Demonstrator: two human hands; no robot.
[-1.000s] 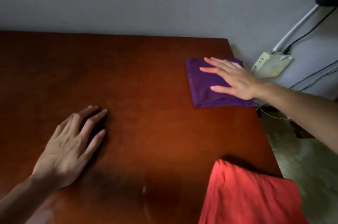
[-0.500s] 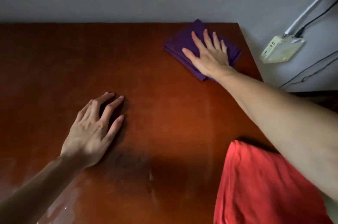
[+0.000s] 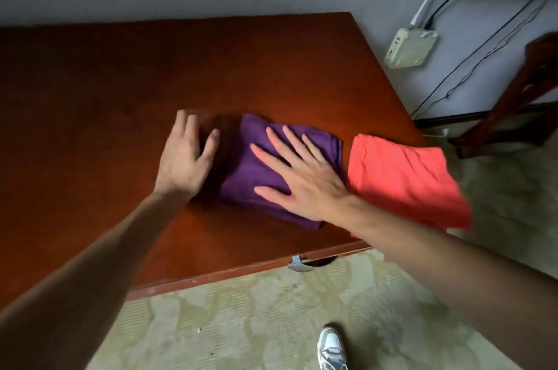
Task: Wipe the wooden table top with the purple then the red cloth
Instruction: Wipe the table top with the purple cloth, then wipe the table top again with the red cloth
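Your right hand (image 3: 305, 185) presses flat, fingers spread, on the purple cloth (image 3: 253, 176); your left hand (image 3: 187, 161) rests open just beside it. The red cloth (image 3: 404, 176) overhangs the table (image 3: 90, 98)'s right edge, with bare wood stretching left.

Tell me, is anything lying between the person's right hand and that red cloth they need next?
Nothing visible. The right hand presses flat on the purple cloth, and the red cloth lies right beside it, at the table corner, partly overhanging the edge.
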